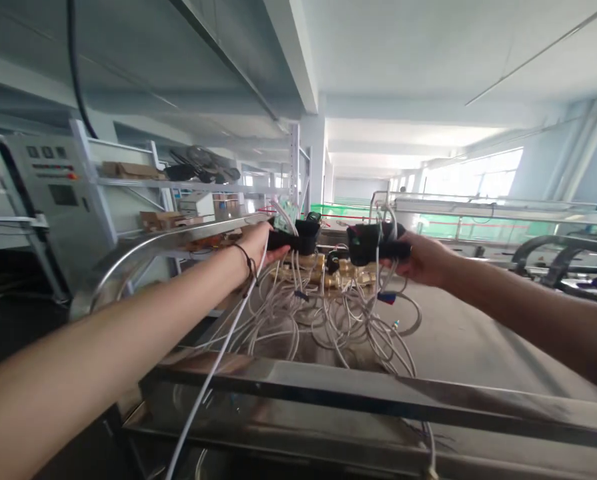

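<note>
Both my arms reach forward over a metal cart point(328, 377). In my left hand point(261, 245) is a black plastic housing point(305, 239), with a green circuit board and pale cables at its top. My right hand point(417, 259) grips a second black housing point(363, 245), which also has cables attached. A small gap separates the two housings. Below them, brass fittings point(345, 272) sit among a tangle of whitish cables point(298, 327) on the cart. A white cable point(221, 357) runs from near my left wrist down toward the front.
A raised metal rail point(143, 250) curves along the cart's left side. Shelving with boxes point(131, 170) and a control cabinet point(53, 200) stand farther left. Bent dark tubes point(553, 260) are at the right. Green netting point(443, 227) spans the background.
</note>
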Demonstrator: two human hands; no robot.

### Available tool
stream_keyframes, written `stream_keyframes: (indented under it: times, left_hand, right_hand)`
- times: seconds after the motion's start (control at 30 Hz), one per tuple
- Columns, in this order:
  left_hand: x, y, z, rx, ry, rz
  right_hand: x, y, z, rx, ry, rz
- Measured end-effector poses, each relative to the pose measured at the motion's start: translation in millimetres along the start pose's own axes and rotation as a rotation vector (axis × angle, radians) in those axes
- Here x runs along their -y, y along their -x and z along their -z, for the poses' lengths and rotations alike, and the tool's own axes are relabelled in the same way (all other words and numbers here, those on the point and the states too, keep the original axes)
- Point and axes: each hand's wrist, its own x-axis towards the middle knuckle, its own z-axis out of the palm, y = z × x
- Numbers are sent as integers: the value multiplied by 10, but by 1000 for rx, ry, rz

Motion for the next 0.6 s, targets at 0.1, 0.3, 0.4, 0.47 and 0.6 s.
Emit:
stream_keyframes:
  times: [0.1, 0.3, 0.4, 0.47, 0.6]
  left_hand:
    - [314, -118, 116, 1, -72, 130]
    - [502, -192, 194, 70, -380, 404]
    - [495, -234, 244, 81, -584, 420]
    - [455, -255, 289, 125, -713, 324]
    - [377, -246, 352, 216, -901, 112]
  right_hand:
    - [-342, -114, -48, 15, -19, -145]
    - [-690, -243, 41, 65, 73, -307]
    - [-706, -201, 227, 81, 317, -346]
    - [-667, -184, 352, 59, 558, -277]
    - [-610, -309, 517, -19, 797, -67]
